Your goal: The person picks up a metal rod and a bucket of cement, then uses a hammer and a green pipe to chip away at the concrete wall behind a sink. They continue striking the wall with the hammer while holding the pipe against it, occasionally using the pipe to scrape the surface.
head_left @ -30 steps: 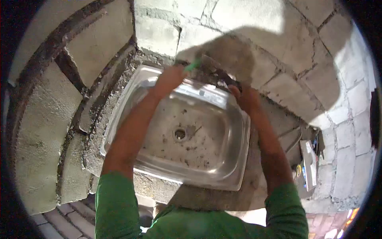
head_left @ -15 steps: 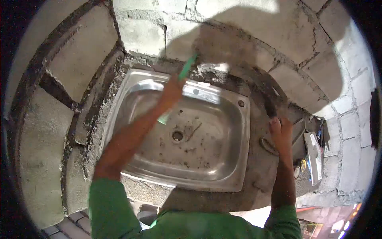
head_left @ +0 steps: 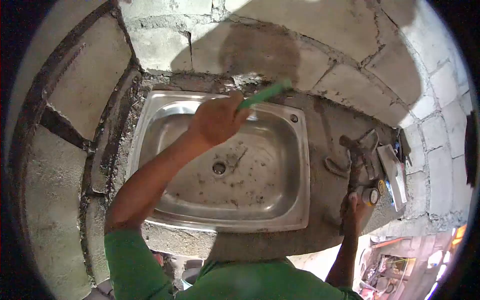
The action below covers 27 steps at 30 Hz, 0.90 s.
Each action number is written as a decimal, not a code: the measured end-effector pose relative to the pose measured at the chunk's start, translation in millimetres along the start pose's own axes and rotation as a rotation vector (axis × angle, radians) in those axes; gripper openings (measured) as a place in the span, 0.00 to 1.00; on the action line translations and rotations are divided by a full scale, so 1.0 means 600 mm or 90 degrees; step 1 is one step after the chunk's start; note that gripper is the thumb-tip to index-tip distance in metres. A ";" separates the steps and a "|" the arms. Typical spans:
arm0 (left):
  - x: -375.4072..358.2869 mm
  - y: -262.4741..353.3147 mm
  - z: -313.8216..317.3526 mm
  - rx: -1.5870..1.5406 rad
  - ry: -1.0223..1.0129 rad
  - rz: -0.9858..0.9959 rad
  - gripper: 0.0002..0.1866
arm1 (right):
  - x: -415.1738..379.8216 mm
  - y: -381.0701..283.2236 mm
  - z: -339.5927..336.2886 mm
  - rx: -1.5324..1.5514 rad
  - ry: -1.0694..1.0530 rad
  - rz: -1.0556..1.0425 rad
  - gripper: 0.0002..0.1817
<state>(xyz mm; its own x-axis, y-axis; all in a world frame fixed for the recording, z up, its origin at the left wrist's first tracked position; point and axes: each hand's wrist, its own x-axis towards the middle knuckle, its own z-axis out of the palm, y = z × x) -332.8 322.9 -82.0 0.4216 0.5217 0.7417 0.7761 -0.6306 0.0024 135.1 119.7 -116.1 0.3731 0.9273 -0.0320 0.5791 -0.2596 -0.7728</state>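
Note:
My left hand (head_left: pixel 217 120) is closed around a green stick-like tool (head_left: pixel 267 94), above the back rim of the stainless steel sink (head_left: pixel 303 175). Motion blurs the tool's far end, which points toward the back right. Beyond the sink's right side, my right hand (head_left: pixel 353 206) grips what looks like a hammer (head_left: pixel 356 155), its dark head pointing away from me. A small round container (head_left: pixel 370 196) stands right beside that hand. Dark bits of debris lie around the drain hole (head_left: pixel 219 168) in the bowl.
Concrete block walls (head_left: pixel 330 30) rise behind the sink and on both sides. On the grey counter (head_left: pixel 322 200) at the right lie a curved strip (head_left: pixel 337 167) and a pale flat piece (head_left: pixel 392 172). Rough mortar lines the sink's left edge. A bucket (head_left: pixel 191 275) stands below.
The green tool has swung from pointing up and away to pointing right. My right hand has pulled back toward me with the hammer. The view has shifted slightly.

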 end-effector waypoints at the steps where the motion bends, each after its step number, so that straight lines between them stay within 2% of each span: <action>1: 0.004 0.014 -0.001 -0.025 -0.089 -0.070 0.12 | -0.018 0.012 0.008 -0.006 0.074 -0.031 0.28; 2: 0.005 0.022 -0.001 -0.048 -0.179 -0.140 0.12 | -0.027 0.019 0.007 -0.006 0.111 -0.048 0.28; 3: 0.000 0.003 0.014 -0.044 -0.177 -0.137 0.12 | -0.036 0.024 0.006 -0.007 0.148 -0.064 0.28; 5: -0.012 -0.069 0.052 -0.046 -0.202 -0.123 0.16 | -0.068 -0.007 -0.010 -0.020 0.077 -0.014 0.26; 7: -0.001 -0.095 0.025 0.190 -0.416 -0.138 0.20 | -0.076 0.011 -0.027 -0.025 0.061 -0.027 0.24; 8: -0.015 -0.112 0.020 0.197 -0.422 -0.138 0.20 | -0.080 0.023 -0.034 -0.031 0.049 -0.040 0.22; 10: -0.047 -0.148 0.001 0.070 -0.343 -0.100 0.21 | -0.083 0.034 -0.047 -0.051 0.045 -0.073 0.21; 12: -0.048 -0.142 -0.062 0.134 -0.410 -0.225 0.19 | -0.073 0.044 -0.065 -0.128 0.037 -0.093 0.19; 14: -0.065 -0.178 -0.082 0.249 -0.458 -0.323 0.19 | -0.077 0.049 -0.073 -0.076 0.020 -0.075 0.18; 16: -0.134 -0.272 -0.082 0.298 -0.434 -0.303 0.19 | -0.076 0.050 -0.085 -0.034 0.010 -0.064 0.18; 18: -0.115 -0.242 -0.095 0.346 -0.401 -0.286 0.20 | -0.068 0.047 -0.093 -0.101 0.011 -0.099 0.19; 19: -0.075 -0.153 -0.122 0.331 -0.392 -0.333 0.21 | -0.063 0.048 -0.096 -0.093 0.011 -0.096 0.19; 21: -0.023 -0.064 -0.112 0.240 -0.381 -0.452 0.23 | -0.055 0.052 -0.101 0.004 -0.092 0.050 0.20; 22: -0.017 -0.047 -0.093 0.160 -0.379 -0.523 0.24 | -0.051 0.067 -0.100 0.008 -0.095 0.049 0.20; 23: -0.029 -0.036 -0.064 0.136 -0.301 -0.440 0.24 | -0.042 0.088 -0.095 -0.084 -0.089 -0.006 0.20; 24: -0.027 -0.034 -0.038 0.023 -0.315 -0.456 0.23 | -0.035 0.100 -0.094 -0.177 -0.082 -0.064 0.19; 25: -0.009 0.002 -0.034 -0.010 -0.345 -0.513 0.21 | -0.032 0.092 -0.097 -0.174 -0.088 -0.071 0.19; 27: -0.008 0.018 -0.025 0.118 -0.426 -0.448 0.19 | -0.031 0.066 -0.101 -0.064 -0.151 -0.012 0.17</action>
<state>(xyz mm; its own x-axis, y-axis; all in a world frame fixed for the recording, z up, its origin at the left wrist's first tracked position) -333.5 304.9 -75.6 -0.0306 0.9964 0.0788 0.9885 0.0184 0.1503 195.3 75.7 -107.8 0.1869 0.9667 -0.1751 0.6578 -0.2555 -0.7085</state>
